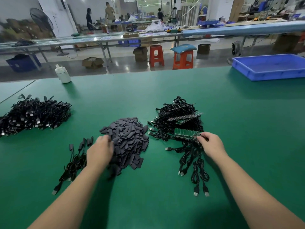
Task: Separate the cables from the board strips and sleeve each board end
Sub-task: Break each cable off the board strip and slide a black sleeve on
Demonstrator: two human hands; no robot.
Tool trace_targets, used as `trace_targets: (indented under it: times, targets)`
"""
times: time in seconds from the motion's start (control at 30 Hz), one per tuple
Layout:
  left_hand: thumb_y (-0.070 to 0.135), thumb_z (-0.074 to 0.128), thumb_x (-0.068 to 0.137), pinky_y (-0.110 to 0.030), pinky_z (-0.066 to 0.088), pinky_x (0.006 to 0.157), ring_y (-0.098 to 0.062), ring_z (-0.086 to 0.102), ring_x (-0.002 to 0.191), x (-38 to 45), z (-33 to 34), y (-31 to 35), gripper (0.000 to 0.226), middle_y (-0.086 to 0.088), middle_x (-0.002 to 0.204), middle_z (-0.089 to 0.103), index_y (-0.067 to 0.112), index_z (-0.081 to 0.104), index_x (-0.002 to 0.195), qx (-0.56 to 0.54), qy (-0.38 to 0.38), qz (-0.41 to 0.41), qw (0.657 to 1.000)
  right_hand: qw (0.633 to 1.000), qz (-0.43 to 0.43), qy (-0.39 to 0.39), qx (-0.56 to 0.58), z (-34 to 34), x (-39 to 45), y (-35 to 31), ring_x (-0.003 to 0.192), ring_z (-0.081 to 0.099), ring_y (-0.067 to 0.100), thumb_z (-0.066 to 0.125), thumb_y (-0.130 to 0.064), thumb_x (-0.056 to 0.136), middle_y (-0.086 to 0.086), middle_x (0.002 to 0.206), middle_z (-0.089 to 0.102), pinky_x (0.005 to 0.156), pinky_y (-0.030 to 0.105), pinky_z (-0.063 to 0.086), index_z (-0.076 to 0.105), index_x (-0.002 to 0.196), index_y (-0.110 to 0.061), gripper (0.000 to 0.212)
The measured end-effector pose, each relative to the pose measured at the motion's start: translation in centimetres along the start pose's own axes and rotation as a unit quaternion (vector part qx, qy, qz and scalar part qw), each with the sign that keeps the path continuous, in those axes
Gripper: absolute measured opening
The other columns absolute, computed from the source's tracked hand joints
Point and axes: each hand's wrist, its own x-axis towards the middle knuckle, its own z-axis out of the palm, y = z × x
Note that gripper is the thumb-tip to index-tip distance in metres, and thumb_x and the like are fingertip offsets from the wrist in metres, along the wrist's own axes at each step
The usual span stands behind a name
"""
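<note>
A heap of dark grey sleeves (128, 139) lies mid-table. My left hand (100, 151) reaches into its left edge, blurred, so I cannot tell whether it holds a sleeve. To the right is a pile of black cables joined to green board strips (179, 119). My right hand (212, 144) pinches the right end of the nearest green board strip (184, 133), whose cables (196, 164) trail toward me. A few sleeved cables (74, 162) lie left of my left forearm.
A big pile of finished black cables (33, 114) sits at the far left. A white bottle (63, 74) stands near the table's far edge, and a blue plastic tray (270, 66) is at the back right. Stools and benches stand beyond the green table (148, 204).
</note>
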Motion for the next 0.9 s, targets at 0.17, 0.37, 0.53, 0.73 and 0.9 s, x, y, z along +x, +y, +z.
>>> trace_targets:
  times: [0.17,0.37,0.53,0.73,0.9]
  targets:
    - [0.033,0.056,0.096,-0.026,0.051,0.086,-0.008,0.063,0.092,-1.9,-0.9,11.2,0.023,0.01,0.106,0.071,0.027,0.067,0.116,-0.197,-0.08,0.179,0.961,0.989,-0.132,-0.061,-0.026,-0.3,-1.6,-3.9,0.083,0.058,0.003,0.059,-0.034,0.098,-0.016,0.098,0.064,0.074,0.026,0.041,0.069,0.115,-0.023,0.023]
    - [0.029,0.056,0.097,-0.019,0.045,0.074,-0.002,0.061,0.083,-3.9,-1.7,18.8,0.02,0.011,0.093,0.068,0.029,0.062,0.117,-0.337,-0.16,0.205,0.905,0.97,-0.222,-0.092,-0.048,-0.7,-3.0,-6.7,0.078,0.057,0.002,0.061,-0.03,0.097,-0.016,0.082,0.066,0.064,0.014,0.035,0.067,0.089,-0.033,0.01]
    - [0.029,0.052,0.098,-0.02,0.026,0.049,-0.004,0.039,0.052,-4.2,-1.7,19.4,0.035,0.008,0.056,0.045,0.027,0.042,0.065,-0.336,-0.147,0.176,0.914,0.971,-0.219,-0.065,-0.073,-1.0,-3.6,-6.5,0.082,0.061,0.008,0.06,-0.034,0.096,-0.012,0.085,0.07,0.071,0.024,0.044,0.074,0.097,-0.026,0.016]
    - [0.025,0.056,0.097,-0.025,0.022,0.046,-0.009,0.031,0.047,-4.9,-2.1,19.4,0.045,0.008,0.046,0.037,0.022,0.035,0.056,-0.372,-0.121,0.151,0.908,0.973,-0.217,-0.021,-0.074,-0.5,-4.2,-6.7,0.072,0.062,0.005,0.061,-0.034,0.094,-0.012,0.075,0.071,0.067,0.028,0.049,0.076,0.088,-0.03,0.017]
    - [0.029,0.057,0.096,-0.025,0.026,0.046,-0.012,0.035,0.047,-5.2,-1.9,19.7,0.041,0.006,0.046,0.04,0.016,0.045,0.058,-0.368,-0.1,0.115,0.917,0.974,-0.209,-0.002,-0.084,-0.2,-4.8,-7.0,0.063,0.059,0.009,0.059,-0.034,0.095,-0.007,0.065,0.067,0.064,0.034,0.051,0.075,0.084,-0.025,0.021]
